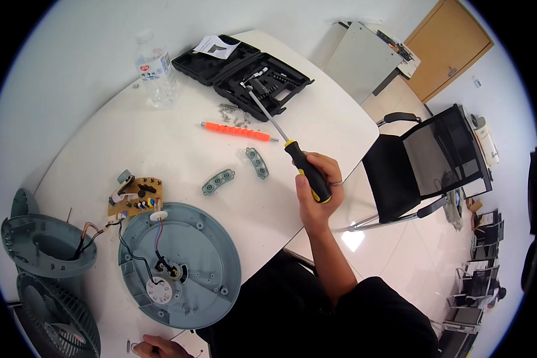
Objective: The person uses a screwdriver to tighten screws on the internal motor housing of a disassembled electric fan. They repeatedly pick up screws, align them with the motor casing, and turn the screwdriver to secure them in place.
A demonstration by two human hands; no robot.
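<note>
My right hand [316,185] grips a long screwdriver [304,167] by its black-and-yellow handle, its shaft reaching up over the open black bit case [265,80]. My left hand [161,349] is curled at the bottom edge beside a small metal piece [128,346]; what it holds, if anything, is hidden. An orange flexible shaft [232,129], loose screws [230,113] and two curved grey button pieces [218,179] lie on the white table [101,149]. A round grey base [200,256] with wires connects to a circuit board [137,194].
Grey fan housings [48,244] stand at the left. A plastic bottle [161,80] is by the wall. A black chair [391,176] stands right of the table. A grey cabinet [364,59] is near the door [438,48], and a person [492,295] sits in the far background.
</note>
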